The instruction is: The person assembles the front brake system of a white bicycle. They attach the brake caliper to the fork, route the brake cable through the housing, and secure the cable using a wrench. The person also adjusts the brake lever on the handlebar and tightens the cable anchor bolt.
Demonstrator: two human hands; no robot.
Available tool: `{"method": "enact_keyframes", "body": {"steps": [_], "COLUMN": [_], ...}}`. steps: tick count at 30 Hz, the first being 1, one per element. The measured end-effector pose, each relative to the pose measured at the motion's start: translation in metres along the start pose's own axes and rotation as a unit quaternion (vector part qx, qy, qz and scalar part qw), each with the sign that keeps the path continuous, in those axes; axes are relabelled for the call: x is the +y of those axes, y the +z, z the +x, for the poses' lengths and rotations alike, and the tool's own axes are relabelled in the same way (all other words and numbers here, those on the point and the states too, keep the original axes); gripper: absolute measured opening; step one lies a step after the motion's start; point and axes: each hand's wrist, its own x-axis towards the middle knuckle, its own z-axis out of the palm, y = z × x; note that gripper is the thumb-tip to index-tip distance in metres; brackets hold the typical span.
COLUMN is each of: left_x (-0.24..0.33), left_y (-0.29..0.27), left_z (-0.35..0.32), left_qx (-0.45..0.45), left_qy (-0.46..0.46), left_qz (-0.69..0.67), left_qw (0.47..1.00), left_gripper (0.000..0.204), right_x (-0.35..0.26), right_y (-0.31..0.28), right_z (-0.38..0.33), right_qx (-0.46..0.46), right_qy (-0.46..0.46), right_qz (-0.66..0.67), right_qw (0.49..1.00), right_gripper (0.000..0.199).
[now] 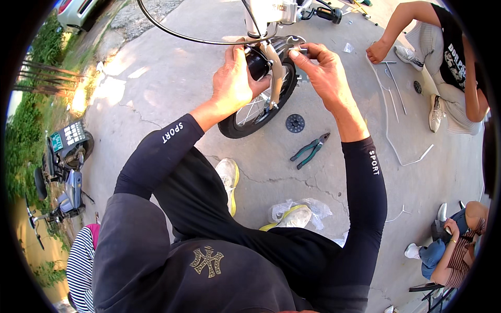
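Cupped around the round black part [257,64], my left hand [233,82] holds it; my right hand [324,70] pinches a small metal piece [298,49], which a slack pinch could drop.

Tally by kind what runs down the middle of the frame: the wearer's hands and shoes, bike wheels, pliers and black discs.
Left hand, right hand: 2
Left shoe, right shoe: 2
Wheel: 1
Pliers: 1
Disc: 1
Total: 7

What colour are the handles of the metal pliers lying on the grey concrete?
The plier handles are green and black, clearest in the head view.
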Motion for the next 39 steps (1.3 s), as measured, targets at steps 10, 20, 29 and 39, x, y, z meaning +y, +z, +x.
{"method": "enact_keyframes", "body": {"steps": [10, 20, 29, 39], "left_x": [0.002, 0.005, 0.005, -0.002], "left_y": [0.001, -0.001, -0.001, 0.003], "left_z": [0.002, 0.003, 0.002, 0.004], "left_qx": [-0.018, -0.023, -0.021, 0.0], "left_qy": [-0.047, -0.052, -0.046, -0.004], "left_qz": [0.011, 0.005, 0.004, 0.041], "left_qw": [0.999, 0.998, 0.999, 0.999], "left_gripper": [0.093, 0.091, 0.09, 0.094], "right_x": [-0.01, -0.008, -0.003, -0.01], "right_y": [0.007, 0.032, 0.04, 0.01], "right_z": [-0.004, -0.006, -0.015, -0.027], "right_qx": [0.128, 0.146, 0.154, 0.122], "right_qy": [-0.087, -0.108, -0.069, -0.007], "right_qz": [0.194, 0.304, 0.316, 0.2], "right_qw": [0.969, 0.935, 0.933, 0.972], "right_gripper": [0.019, 0.019, 0.014, 0.016]}}
